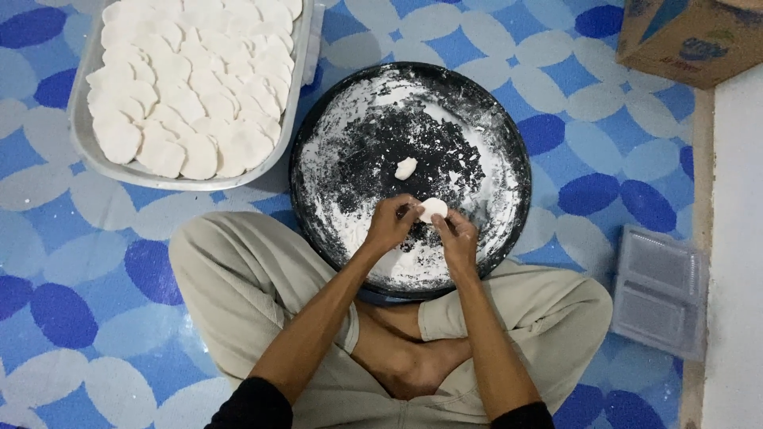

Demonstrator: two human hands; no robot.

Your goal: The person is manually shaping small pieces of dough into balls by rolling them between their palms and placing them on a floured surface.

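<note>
Two hands pinching one small white dough disc (433, 209) over round black floured tray (409, 179).
L hand (389, 225) & R hand (458, 236) are both gripping the disc w/ fingertips pressed together on its edges, disc sitting betw. the two grips, just above tray's near half. 2nd dough lump (405, 168) is lying at tray centre. Grey pan (83, 131) of flat dough rounds is sitting left of tray, cardboard box (690, 38) far right of it, clear plastic container (658, 290) right of it.
</note>
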